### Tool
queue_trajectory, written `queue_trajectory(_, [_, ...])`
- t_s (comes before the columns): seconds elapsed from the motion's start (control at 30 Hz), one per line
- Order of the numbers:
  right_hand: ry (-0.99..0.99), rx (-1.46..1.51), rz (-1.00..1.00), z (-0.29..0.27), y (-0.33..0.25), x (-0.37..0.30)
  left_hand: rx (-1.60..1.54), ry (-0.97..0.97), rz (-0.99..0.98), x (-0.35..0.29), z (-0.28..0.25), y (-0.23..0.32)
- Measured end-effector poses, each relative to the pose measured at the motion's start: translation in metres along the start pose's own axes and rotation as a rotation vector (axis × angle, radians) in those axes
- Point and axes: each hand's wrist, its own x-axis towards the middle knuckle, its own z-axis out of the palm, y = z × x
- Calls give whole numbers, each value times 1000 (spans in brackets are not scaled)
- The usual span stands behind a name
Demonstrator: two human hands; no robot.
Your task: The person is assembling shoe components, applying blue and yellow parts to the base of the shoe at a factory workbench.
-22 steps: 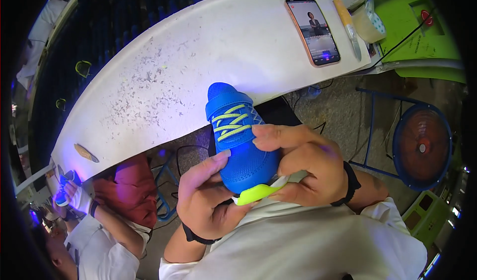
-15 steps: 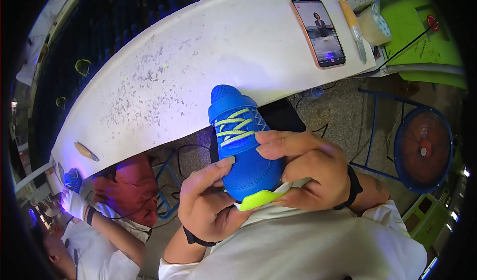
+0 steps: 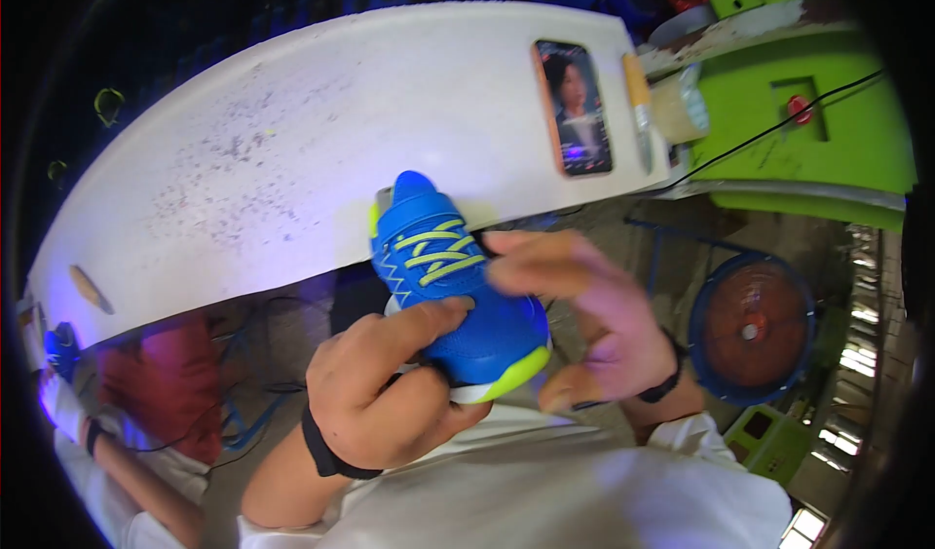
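Note:
A blue sneaker (image 3: pixel 438 286) with yellow-green laces and a white and yellow-green sole is in front of me, its toe toward me and its heel end over the table's near edge. My left hand (image 3: pixel 390 393) grips the toe from the left, thumb on the upper and curled fingers at the sole. To the right of the shoe is my right hand (image 3: pixel 594 305), a little blurred, its thumb and fingers apart with nothing between them. Its fingertips are beside the lacing; whether they touch it I cannot tell.
A scuffed white table (image 3: pixel 321 140) curves ahead, bearing a phone (image 3: pixel 575 111), a yellow-handled knife (image 3: pixel 639 111), a tape roll (image 3: pixel 682 106) and a wooden-handled tool (image 3: pixel 91 289). A blue-rimmed fan (image 3: pixel 750 325) stands right. At far left, a co-worker's gloved hand (image 3: pixel 63 403) holds another blue shoe.
My right hand has come off the shoe and opened, while the left keeps hold. The shoe has turned, showing its side and more sole. The whole view has shifted; the phone's picture differs.

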Motion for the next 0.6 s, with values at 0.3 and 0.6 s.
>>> queue_trajectory(0.3, [185,257,-23,8,27,5,-25,113,-114,2,38,-16])
queue_trajectory(0.6, [340,552,-20,-12,62,-8,147,12,-219,0,50,-36])
